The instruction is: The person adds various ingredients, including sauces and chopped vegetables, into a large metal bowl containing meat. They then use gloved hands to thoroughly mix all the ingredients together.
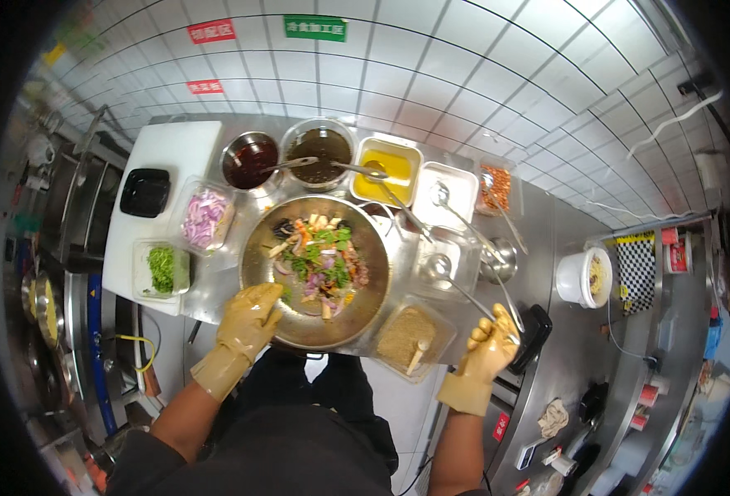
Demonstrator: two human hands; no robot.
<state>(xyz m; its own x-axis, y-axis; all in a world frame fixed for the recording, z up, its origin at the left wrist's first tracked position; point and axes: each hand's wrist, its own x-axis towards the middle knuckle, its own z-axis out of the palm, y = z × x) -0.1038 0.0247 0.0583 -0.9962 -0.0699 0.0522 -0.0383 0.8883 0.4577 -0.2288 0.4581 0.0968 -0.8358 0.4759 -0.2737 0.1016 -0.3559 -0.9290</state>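
My left hand (244,322), in a tan rubber glove, grips the near left rim of a wide steel bowl (374,316). Inside the bowl lies a mix of chopped ingredients (321,260), with green herbs, purple onion and pale pieces among them. My right hand (489,344), gloved alike, holds the handle of a metal spoon (467,297). The spoon's head is over a clear plastic container (424,288) with white contents. Between the bowl and my right hand stands a tub of brown powder (405,335) with a small pale scoop (419,353) in it.
Behind the bowl stand a dark red sauce pot (247,164), a brown liquid tub (318,146), a yellow oil container (396,164), a white tray (427,208) and peanuts (495,192). Sliced onion (202,217), chopped greens (161,270) and a white cutting board (182,142) are left.
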